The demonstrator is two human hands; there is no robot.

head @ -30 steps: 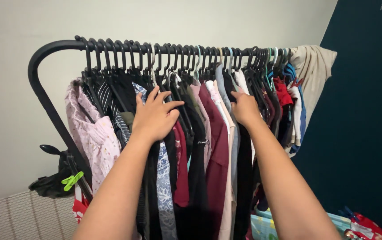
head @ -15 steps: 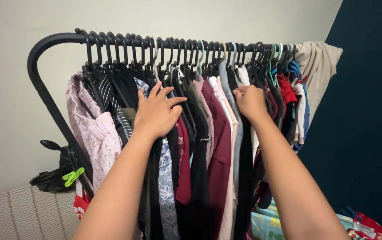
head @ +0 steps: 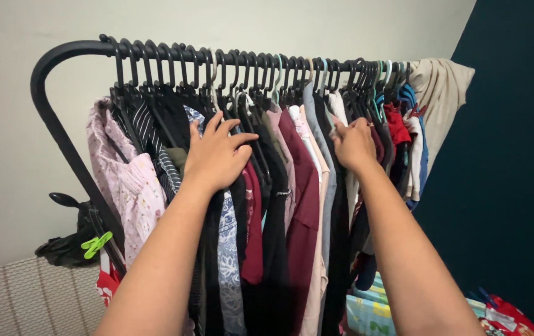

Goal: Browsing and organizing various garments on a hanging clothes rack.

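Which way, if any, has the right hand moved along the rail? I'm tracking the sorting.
Yes. The right hand has shifted rightward along the rail, off the cream shirt toward the red garment.

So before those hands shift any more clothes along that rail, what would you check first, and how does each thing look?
1. Left hand flat on the dark garments, fingers spread: ok.
2. Right hand has hold of one garment: cannot tell, fingers buried among the clothes.
3. Hanger hooks seated over the black rail: ok.
4. Room to slide hangers: not ok, tightly packed.
5. Beige cloth draped on the rail's far end is secure: cannot tell.
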